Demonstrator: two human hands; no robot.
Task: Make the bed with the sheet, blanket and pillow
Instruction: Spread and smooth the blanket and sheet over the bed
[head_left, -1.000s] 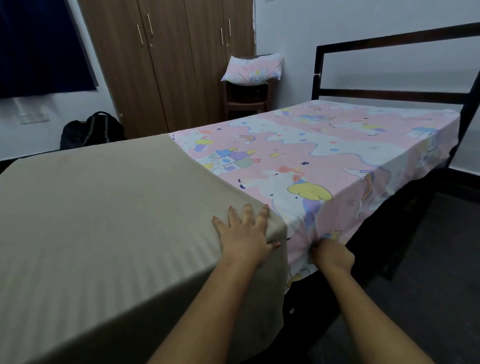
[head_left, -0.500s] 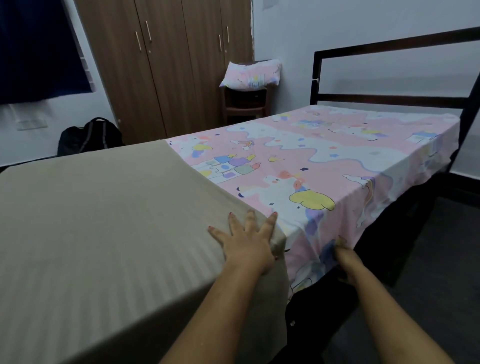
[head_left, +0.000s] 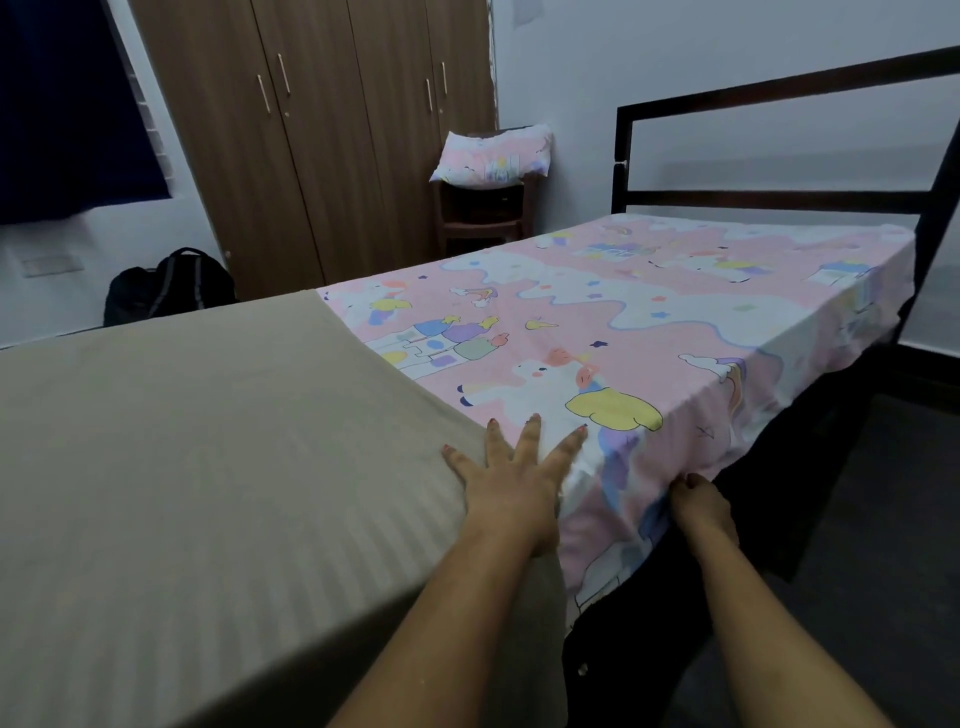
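Observation:
A pink cartoon-print sheet (head_left: 649, 322) covers the far half of the bed. A beige striped blanket (head_left: 208, 467) covers the near half. My left hand (head_left: 511, 480) lies flat with fingers spread on the bed's right edge, where the blanket meets the sheet. My right hand (head_left: 698, 506) is lower, at the side of the bed, its fingers curled on the hanging edge of the sheet. A matching pink pillow (head_left: 493, 156) lies on a dark wooden stand (head_left: 483, 218) beyond the bed.
A dark headboard frame (head_left: 779, 195) stands at the far right end of the bed. A brown wardrobe (head_left: 322, 130) fills the back wall, with a black backpack (head_left: 166, 286) on the floor to its left. Dark floor (head_left: 857, 571) runs along the bed's right side.
My left hand has slid forward from the blanket's corner onto the sheet's edge. My right hand has moved along the hanging sheet edge towards the headboard and sits a little lower.

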